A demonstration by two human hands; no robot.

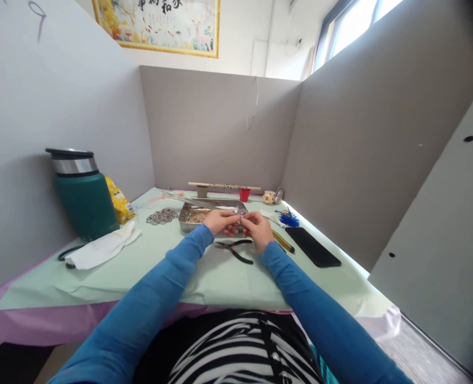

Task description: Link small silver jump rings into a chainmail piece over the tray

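Observation:
My left hand [222, 222] and my right hand [257, 227] meet at the front right of a metal tray [187, 226]. The fingers of both are pinched together around something tiny between them, too small to make out. Small beige beads [197, 215] lie in the tray, and thin wires [196, 201] rest across its back. Just below the hands, black and red pliers [235, 250] lie on the table with spread handles. Yellow-handled pliers [283, 241] are partly hidden behind my right wrist.
A green bottle [85, 202], a white cloth [104, 246] and a yellow packet [119, 201] stand left. Chain-like pieces [162, 216] lie beside the tray. A black phone [313, 247] and blue tassel [288, 217] are right; a red cup [244, 195] is behind.

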